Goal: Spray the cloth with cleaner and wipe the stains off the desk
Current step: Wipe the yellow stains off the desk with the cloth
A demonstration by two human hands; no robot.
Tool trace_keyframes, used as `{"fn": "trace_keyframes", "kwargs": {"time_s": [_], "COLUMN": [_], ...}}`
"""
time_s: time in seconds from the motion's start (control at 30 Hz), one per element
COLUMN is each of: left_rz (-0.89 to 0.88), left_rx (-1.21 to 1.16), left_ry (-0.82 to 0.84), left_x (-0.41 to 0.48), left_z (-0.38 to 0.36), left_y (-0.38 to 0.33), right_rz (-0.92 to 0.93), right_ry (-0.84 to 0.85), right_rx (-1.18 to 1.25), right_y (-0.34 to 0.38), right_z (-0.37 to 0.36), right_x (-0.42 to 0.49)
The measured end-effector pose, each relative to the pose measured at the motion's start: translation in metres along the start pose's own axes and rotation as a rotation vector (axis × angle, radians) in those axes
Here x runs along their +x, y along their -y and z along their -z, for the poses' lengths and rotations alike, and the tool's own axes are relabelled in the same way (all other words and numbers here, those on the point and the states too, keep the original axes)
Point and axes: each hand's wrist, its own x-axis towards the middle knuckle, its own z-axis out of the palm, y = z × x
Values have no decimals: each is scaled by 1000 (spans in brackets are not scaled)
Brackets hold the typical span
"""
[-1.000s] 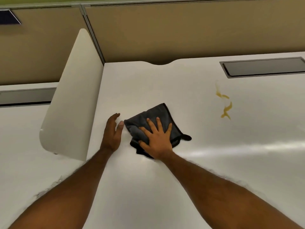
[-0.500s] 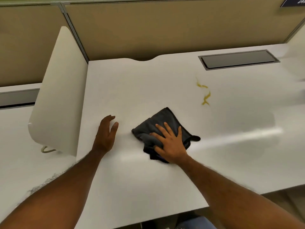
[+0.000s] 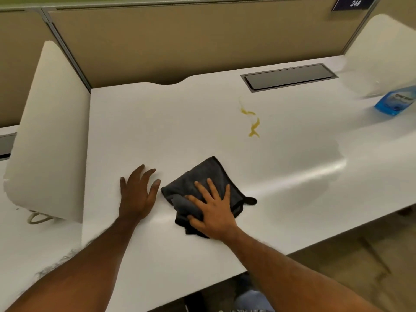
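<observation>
Tabletop [image 3: 157, 131] is carrying the cloth [image 3: 202, 176] at near centre, right hand [image 3: 213, 212] is pressing flat on it, fingers spread, left hand [image 3: 137, 194] is resting open just left, stain [image 3: 253, 122] is sitting farther right, likely needing a firm flat sweep.

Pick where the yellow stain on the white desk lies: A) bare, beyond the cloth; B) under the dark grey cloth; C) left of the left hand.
A: the yellow stain lies bare on the white desk, beyond the dark grey cloth that the right hand presses.
</observation>
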Motion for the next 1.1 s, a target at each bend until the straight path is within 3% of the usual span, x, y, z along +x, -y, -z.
{"fn": "trace_keyframes", "kwargs": {"time_s": [0.13,0.37,0.5,0.77,0.87,1.0,1.1], "left_rz": [29,-64,-199,-179,-155,-143,-133], "left_rx": [113,192,239,291,316,324,315], "left_ry": [9,100,173,241,253,275,289], "left_x": [5,11,35,50,64,89,109], "left_z": [-6,-20,-32,-49,-56,-63,-67], "left_y": [-11,-36,-56,-81,-92,-99,-103], "right_rz": [29,-305,-610,-887,-806,-348,-120], "right_ry": [7,-51,-128,-109,-35,23,-4], "right_rx": [4,16,37,39,3,-32,-22], "right_y": [-41,-120,-165,-166,-160,-153,-177], "right_z": [12,35,46,45,46,40,42], "right_x": [-10,-14,-3,35,57,58,46]}}
